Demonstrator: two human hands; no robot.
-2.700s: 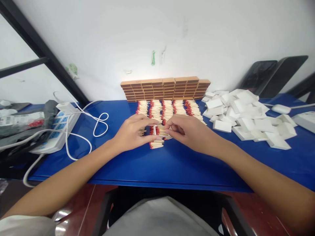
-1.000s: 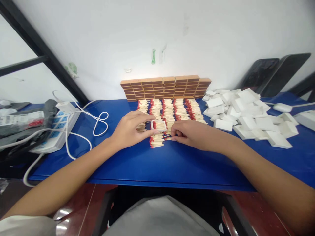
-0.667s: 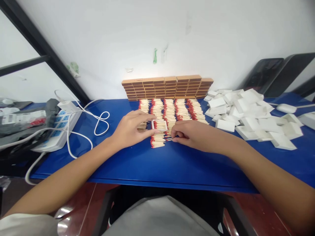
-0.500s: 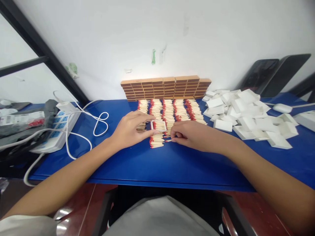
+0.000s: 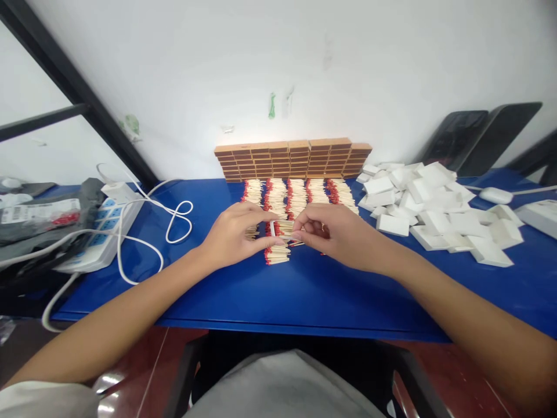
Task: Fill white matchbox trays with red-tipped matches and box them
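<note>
My left hand (image 5: 239,233) grips a small white matchbox tray (image 5: 272,228) between thumb and fingers. The tray is tilted, and its left end shows as a thin white strip. Red-headed matches (image 5: 284,227) lie at the tray, with their plain ends towards my right hand (image 5: 324,232). That hand's thumb and forefinger are pinched together at those ends; what lies between the fingertips is too small to make out. Under and behind both hands are rows of loose matches (image 5: 296,196), red heads to the left.
Stacked brown matchboxes (image 5: 289,159) line the wall behind the rows. White trays (image 5: 435,200) are heaped at the right on the blue table (image 5: 261,296). A power strip (image 5: 107,229) with a white cable (image 5: 178,223) lies left. Dark phone-like slabs (image 5: 474,136) lean at the back right.
My right hand has lifted from the loose matches at the front to the tray's right side. The tray in my left hand has tipped, so less of its inside shows.
</note>
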